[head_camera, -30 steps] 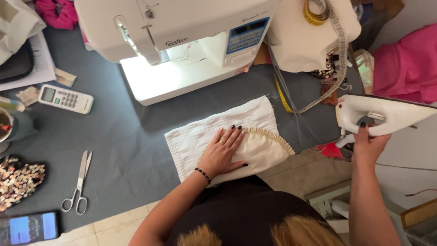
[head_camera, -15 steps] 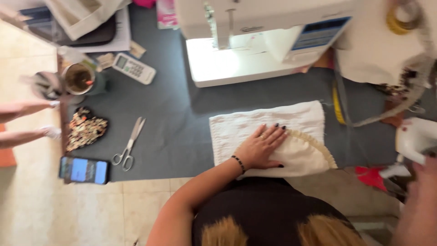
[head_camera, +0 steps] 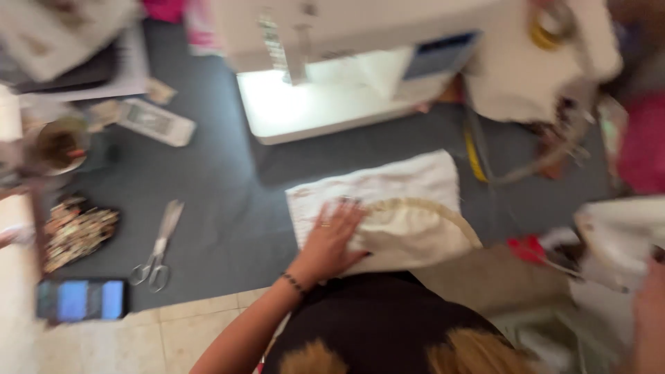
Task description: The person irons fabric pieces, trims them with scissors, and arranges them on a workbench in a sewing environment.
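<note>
My left hand [head_camera: 332, 239] lies flat, fingers spread, on a cream piece of fabric with a curved trimmed edge [head_camera: 415, 235]. That piece rests on a white ribbed towel [head_camera: 388, 183] spread on the dark grey table [head_camera: 228, 201]. At the right edge, my right hand [head_camera: 651, 305] is blurred and partly cut off. It grips a white iron [head_camera: 620, 232] held beside the table, away from the fabric. The whole view is motion-blurred.
A white sewing machine [head_camera: 332, 41] stands behind the towel. Scissors [head_camera: 158, 242], a phone [head_camera: 82, 299], a dish of small pieces [head_camera: 76, 228], a cup [head_camera: 61, 142] and a white remote [head_camera: 156, 122] lie to the left. Pink cloth [head_camera: 644, 145] is at the right.
The view has swung left and back, now blurred. My left hand stays on the cream fabric. The iron in my right hand has dropped lower at the right edge.
</note>
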